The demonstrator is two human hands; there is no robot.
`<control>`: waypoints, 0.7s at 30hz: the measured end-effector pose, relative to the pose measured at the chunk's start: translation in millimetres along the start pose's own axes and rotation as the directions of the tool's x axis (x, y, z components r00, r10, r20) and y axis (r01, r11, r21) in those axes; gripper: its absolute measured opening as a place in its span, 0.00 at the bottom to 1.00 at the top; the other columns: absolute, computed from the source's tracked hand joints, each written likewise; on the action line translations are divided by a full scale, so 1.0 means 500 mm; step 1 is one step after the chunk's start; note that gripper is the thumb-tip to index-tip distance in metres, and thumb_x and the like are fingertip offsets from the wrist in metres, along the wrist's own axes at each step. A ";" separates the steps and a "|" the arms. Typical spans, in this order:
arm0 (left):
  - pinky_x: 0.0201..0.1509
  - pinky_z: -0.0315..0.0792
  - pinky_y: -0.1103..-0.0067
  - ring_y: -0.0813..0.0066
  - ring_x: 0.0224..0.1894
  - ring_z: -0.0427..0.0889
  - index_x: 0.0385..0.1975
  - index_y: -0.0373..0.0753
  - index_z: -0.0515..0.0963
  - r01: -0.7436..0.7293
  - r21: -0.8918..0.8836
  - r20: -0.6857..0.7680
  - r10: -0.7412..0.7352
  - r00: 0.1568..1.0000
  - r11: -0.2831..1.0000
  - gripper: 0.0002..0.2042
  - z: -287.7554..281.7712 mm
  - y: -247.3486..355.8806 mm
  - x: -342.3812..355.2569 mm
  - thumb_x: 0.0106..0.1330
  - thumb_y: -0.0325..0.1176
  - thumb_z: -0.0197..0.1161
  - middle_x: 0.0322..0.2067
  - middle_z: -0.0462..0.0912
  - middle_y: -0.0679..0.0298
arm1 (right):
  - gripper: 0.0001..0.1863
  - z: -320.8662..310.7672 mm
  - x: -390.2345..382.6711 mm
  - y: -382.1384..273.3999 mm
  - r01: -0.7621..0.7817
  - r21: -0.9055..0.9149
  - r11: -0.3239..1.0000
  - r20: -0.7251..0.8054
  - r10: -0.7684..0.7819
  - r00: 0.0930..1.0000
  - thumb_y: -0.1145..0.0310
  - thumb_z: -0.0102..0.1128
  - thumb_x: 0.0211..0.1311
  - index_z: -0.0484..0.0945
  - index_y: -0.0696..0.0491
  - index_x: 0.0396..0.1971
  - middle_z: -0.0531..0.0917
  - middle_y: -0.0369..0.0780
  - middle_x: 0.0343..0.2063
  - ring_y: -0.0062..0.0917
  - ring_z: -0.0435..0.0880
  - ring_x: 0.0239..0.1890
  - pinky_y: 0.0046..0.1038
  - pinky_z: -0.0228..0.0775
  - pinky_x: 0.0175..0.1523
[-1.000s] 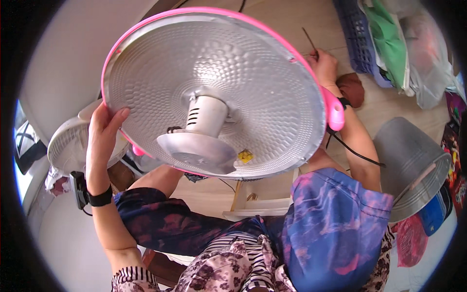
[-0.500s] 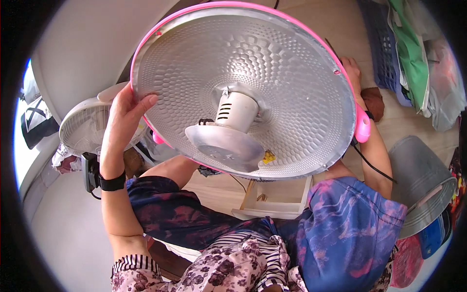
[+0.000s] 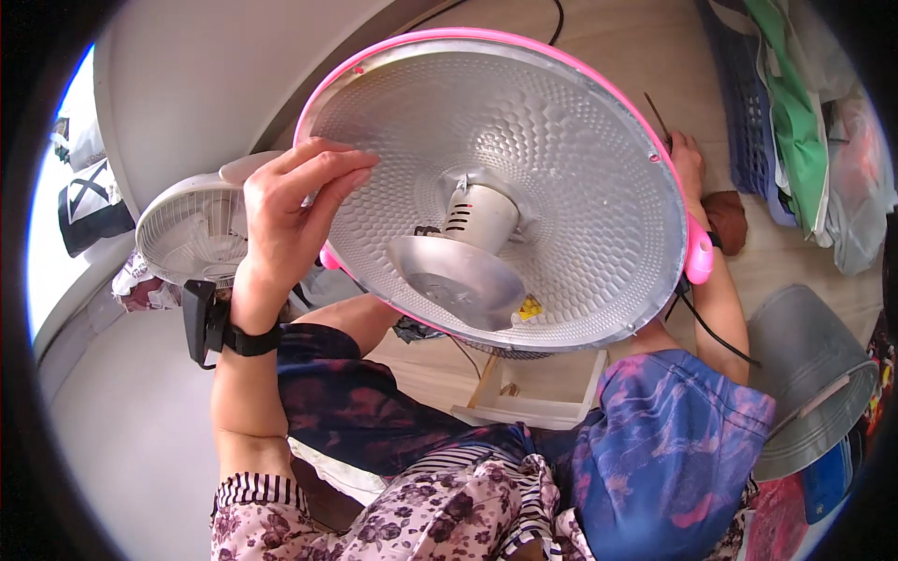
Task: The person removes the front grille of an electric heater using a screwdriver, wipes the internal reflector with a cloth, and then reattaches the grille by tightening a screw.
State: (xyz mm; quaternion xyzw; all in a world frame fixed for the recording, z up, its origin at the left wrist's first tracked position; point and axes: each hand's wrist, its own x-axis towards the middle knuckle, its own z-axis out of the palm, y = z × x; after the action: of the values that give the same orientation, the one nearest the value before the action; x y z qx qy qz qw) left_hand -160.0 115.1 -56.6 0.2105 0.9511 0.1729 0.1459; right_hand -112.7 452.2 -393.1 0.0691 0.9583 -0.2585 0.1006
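A dish-shaped electric heater (image 3: pixel 580 187) with a dimpled silver reflector and pink rim stands tilted up before me, its bowl facing me. From its middle juts a white slotted housing (image 3: pixel 482 215) capped by a round metal disc (image 3: pixel 456 280). My left hand (image 3: pixel 295 201) is in front of the reflector's left edge, thumb and fingertips pinched together; whatever is between them is too small to see. Beyond the right rim, my right hand (image 3: pixel 690 164) is partly hidden by the heater. Its fingers are curled where a thin dark rod (image 3: pixel 657 114) sticks out.
A white fan (image 3: pixel 192 234) lies at the left. Below the heater is an open drawer (image 3: pixel 533 383). To the right are a grey metal bucket (image 3: pixel 809 365), a blue basket (image 3: pixel 744 122) with bags, and a brown cloth-like thing (image 3: pixel 727 222). A black cord (image 3: pixel 716 327) trails from the heater.
My left hand has come off the heater's left rim and moved in front of the reflector, fingers now pinched. The heater appears lower and farther right in view; the surroundings have shifted slightly too.
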 end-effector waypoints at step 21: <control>0.31 0.74 0.72 0.62 0.28 0.79 0.32 0.37 0.80 -0.283 -0.067 0.267 0.291 0.919 0.957 0.12 0.089 -0.003 0.052 0.45 0.24 0.66 0.27 0.77 0.62 | 0.15 0.017 -0.010 -0.003 0.016 0.103 0.995 -0.041 -0.012 0.999 0.75 0.54 0.54 0.75 0.57 0.43 0.74 0.49 0.41 0.45 0.75 0.43 0.39 0.68 0.46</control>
State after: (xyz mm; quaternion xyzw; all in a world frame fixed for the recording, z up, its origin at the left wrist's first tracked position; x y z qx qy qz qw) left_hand -167.7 137.6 -102.5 0.3674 0.8780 0.1746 0.2523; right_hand -106.9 446.5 -398.3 0.0727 0.9458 -0.3072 0.0757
